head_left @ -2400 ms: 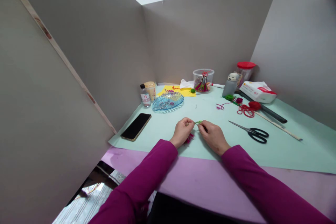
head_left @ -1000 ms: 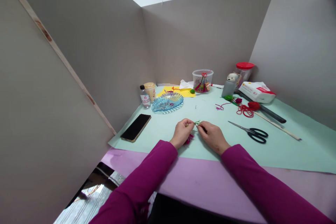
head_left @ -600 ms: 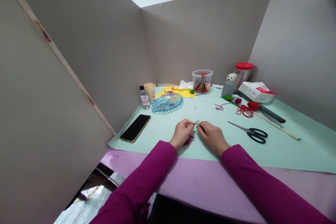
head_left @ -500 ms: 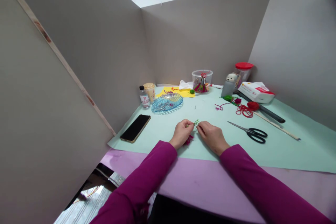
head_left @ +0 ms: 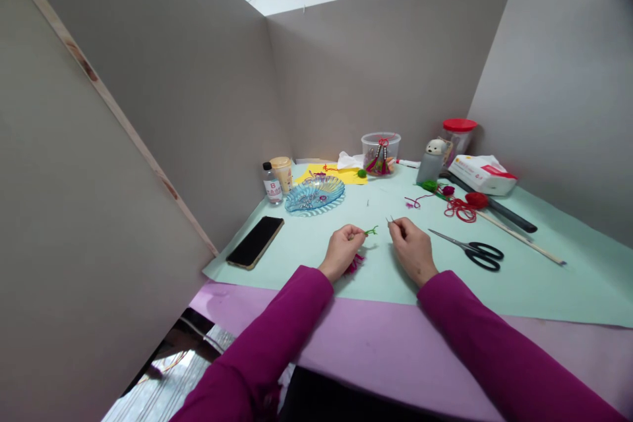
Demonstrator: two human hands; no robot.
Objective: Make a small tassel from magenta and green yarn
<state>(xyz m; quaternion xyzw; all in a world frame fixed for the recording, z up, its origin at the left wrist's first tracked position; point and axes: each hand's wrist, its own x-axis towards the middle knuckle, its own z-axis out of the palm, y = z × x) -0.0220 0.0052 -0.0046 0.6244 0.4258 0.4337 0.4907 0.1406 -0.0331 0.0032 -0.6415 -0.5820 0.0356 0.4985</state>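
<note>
My left hand point(head_left: 343, 249) is closed in a pinch on a piece of green yarn point(head_left: 371, 231), whose loose ends stick out to the right of the fingertips. A magenta yarn tassel point(head_left: 355, 264) hangs or lies just below that hand, partly hidden by it. My right hand point(head_left: 411, 247) is a short way to the right, its fingers pinched on a small thin metal piece with two prongs point(head_left: 390, 219); most of it is hidden in the fingers. A gap separates the prongs from the green yarn.
Black-handled scissors point(head_left: 477, 252) lie right of my right hand. A phone point(head_left: 256, 242) rests at left, with a blue shell-shaped dish point(head_left: 315, 196) of beads behind. Red yarn point(head_left: 462, 210), a long stick point(head_left: 524, 237) and a tissue pack point(head_left: 483, 174) are at right.
My right hand has drawn away to the right from my left hand, with the small pronged metal piece now showing. The green yarn stays in my left hand, which has barely moved.
</note>
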